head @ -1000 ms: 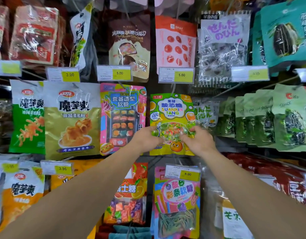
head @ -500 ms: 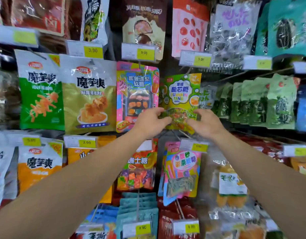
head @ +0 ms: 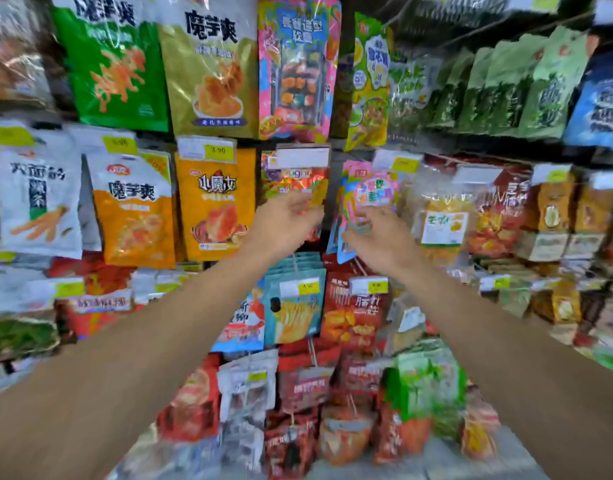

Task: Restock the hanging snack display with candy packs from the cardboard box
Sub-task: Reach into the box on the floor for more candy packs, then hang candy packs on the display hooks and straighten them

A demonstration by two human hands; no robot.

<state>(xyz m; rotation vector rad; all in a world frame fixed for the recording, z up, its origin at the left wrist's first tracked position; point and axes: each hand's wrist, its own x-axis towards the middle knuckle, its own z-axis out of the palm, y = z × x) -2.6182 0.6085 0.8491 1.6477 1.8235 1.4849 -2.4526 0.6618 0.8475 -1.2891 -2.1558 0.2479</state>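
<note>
Hanging display: yellow-green candy pack hangs upright, turned edge-on; both hands empty.

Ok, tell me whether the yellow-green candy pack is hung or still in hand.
Hung: yellow-green candy pack hangs above both open hands, left hand and right hand.

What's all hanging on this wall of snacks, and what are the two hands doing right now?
Green snack bag: one, green with orange strips, top left.
Gold snack bag: one, gold, right of the green one.
Pink candy pack: one, pink and blue, top centre.
Yellow-green candy pack: one, turned edge-on, right of the pink pack.
Dark green packs: a row, count unclear, upper right.
Orange bags: two, middle row left of centre.
Rainbow candy pack: pink and blue, centre, behind the right hand.
Teal packs: a stack, below the hands.
Price tags: many, white and yellow, on the hooks.
Left hand: open, empty.
Right hand: open, empty.
</note>
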